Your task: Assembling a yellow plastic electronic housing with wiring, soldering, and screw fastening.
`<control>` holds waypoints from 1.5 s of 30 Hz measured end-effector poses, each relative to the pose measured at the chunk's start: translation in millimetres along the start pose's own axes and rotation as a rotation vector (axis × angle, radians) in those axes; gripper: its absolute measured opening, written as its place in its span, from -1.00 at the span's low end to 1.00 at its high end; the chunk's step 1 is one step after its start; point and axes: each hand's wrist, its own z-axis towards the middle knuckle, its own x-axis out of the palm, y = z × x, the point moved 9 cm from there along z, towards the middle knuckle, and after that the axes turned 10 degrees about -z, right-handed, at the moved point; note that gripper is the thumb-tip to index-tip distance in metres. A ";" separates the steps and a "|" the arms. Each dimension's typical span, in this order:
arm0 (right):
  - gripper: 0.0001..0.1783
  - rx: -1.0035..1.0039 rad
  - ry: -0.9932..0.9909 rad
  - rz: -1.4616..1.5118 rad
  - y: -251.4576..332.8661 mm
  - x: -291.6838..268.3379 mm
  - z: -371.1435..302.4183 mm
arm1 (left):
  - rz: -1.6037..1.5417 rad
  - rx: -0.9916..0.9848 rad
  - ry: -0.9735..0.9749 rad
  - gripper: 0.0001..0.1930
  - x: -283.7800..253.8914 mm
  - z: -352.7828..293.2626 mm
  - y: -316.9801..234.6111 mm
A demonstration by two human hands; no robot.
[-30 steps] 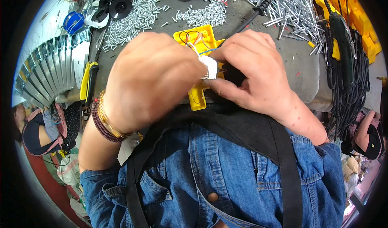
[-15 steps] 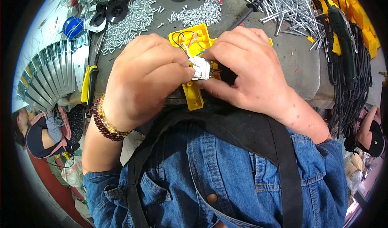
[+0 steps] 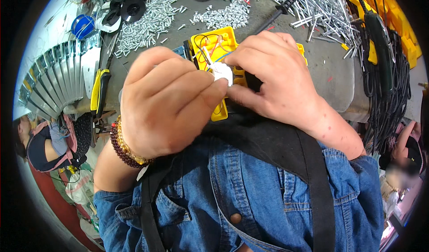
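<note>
A small white block-like component with wires at its far side sits between my hands. My left hand, a beaded bracelet at its wrist, is closed with thumb and curled fingers pressed at the left of the component. From the right, the thumb and forefinger of my right hand pinch around the same component; its other fingers are bent. Beyond and below lies an open yellow plastic housing holding black, red and blue wires. My hands hide much of it.
Piles of short screws and long bolts cover the bench's far side. At left are a yellow-and-black-handled tool, fanned metal strips and a blue spool. A dark green corded tool and black cables hang at right.
My left hand has rolled and shifted slightly right and toward me, its thumb now covering more of the white component. A blue-grey item shows behind it. My right hand stays nearly still.
</note>
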 end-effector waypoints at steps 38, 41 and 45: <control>-0.64 0.091 0.430 0.348 -6.2 4.1 29.3 | -0.155 -0.532 -0.081 -0.44 30.8 -38.5 49.1; -0.66 0.091 0.606 0.453 -12.5 18.0 35.5 | -0.144 -0.548 -0.077 -0.42 31.3 -37.0 48.5; -0.70 0.049 0.696 0.510 -5.3 31.3 38.8 | -0.136 -0.550 -0.079 -0.39 31.4 -37.3 49.4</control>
